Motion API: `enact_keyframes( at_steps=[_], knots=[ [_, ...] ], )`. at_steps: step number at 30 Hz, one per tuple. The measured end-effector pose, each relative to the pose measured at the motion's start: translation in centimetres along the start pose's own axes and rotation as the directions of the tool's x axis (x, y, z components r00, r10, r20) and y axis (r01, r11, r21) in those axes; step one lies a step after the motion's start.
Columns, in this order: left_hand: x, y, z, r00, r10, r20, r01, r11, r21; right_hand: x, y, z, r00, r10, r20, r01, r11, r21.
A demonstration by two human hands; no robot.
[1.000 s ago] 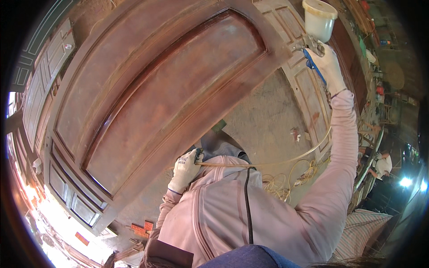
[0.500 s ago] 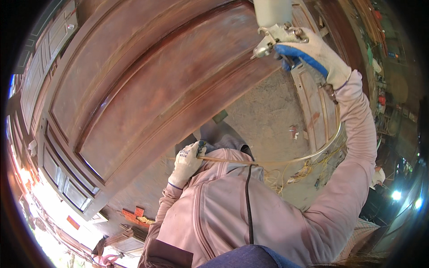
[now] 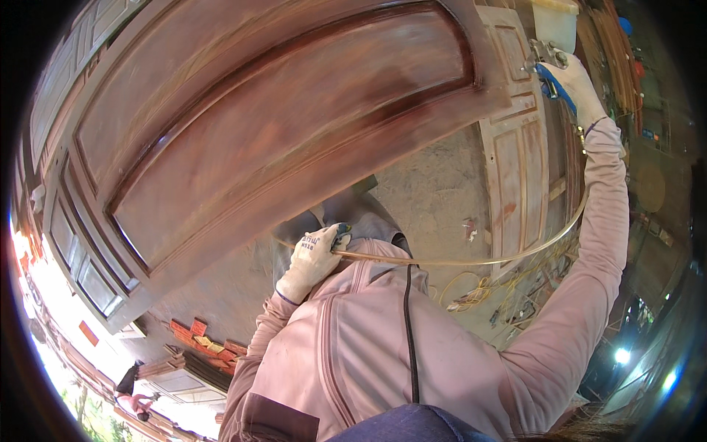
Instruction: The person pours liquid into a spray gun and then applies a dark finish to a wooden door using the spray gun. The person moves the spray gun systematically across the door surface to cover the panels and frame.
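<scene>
My right hand (image 3: 578, 85), in a white glove with blue on its fingers, grips a metal spray gun (image 3: 546, 55) with a pale cup (image 3: 555, 28) on top. It is held at the upper right, beyond the right end of a large reddish-brown wooden door (image 3: 317, 96). From the gun's handle a clear yellowish hose (image 3: 501, 259) curves down and across to my left hand (image 3: 313, 254). That gloved hand is closed around the hose in front of my chest. The door's raised panel has darker, wet-looking edges.
A paler panelled door (image 3: 515, 162) lies behind the big one at right. Tangled yellow cord (image 3: 471, 291) lies on the floor. Orange-red blocks (image 3: 199, 335) sit at lower left, near another person (image 3: 132, 401) farther off. Long wooden boards (image 3: 611, 59) stand at far right.
My right hand has carried the spray gun rightward, from over the door to past its right end. The view has shifted slightly. My left hand still holds the hose.
</scene>
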State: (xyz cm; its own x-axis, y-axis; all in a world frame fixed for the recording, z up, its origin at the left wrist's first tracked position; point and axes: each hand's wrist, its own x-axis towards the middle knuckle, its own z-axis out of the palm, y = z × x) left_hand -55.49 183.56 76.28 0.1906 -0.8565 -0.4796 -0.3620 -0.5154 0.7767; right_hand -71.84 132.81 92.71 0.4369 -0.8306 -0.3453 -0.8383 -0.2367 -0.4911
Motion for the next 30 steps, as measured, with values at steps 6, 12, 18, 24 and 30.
enact_keyframes(
  at_steps=[6,12,18,24,30],
  knots=[
    [-3.6,-3.2,-1.0,0.998,-0.064,-0.027,0.063,0.998,-0.032,-4.6,-5.4,4.6,0.969,-0.006,0.245,-0.056,0.968,0.246],
    [-9.8,-7.3,-2.0,0.988,-0.068,-0.137,0.055,0.994,-0.098,-9.3,-12.1,10.7,0.928,-0.1,0.358,0.012,0.971,0.239],
    [-16.1,-11.7,-2.1,0.968,-0.136,-0.213,0.103,0.982,-0.161,-13.9,-19.7,17.5,0.844,-0.208,0.495,0.077,0.959,0.271],
    [-21.7,-14.8,-3.2,0.929,-0.204,-0.309,0.151,0.97,-0.188,-18.7,-27.9,25.1,0.785,-0.283,0.552,0.139,0.948,0.288],
    [-26.6,-18.1,-2.6,0.863,-0.279,-0.422,0.179,0.948,-0.261,-21.7,-34.7,32.9,0.708,-0.387,0.59,0.236,0.918,0.319]
  ],
)
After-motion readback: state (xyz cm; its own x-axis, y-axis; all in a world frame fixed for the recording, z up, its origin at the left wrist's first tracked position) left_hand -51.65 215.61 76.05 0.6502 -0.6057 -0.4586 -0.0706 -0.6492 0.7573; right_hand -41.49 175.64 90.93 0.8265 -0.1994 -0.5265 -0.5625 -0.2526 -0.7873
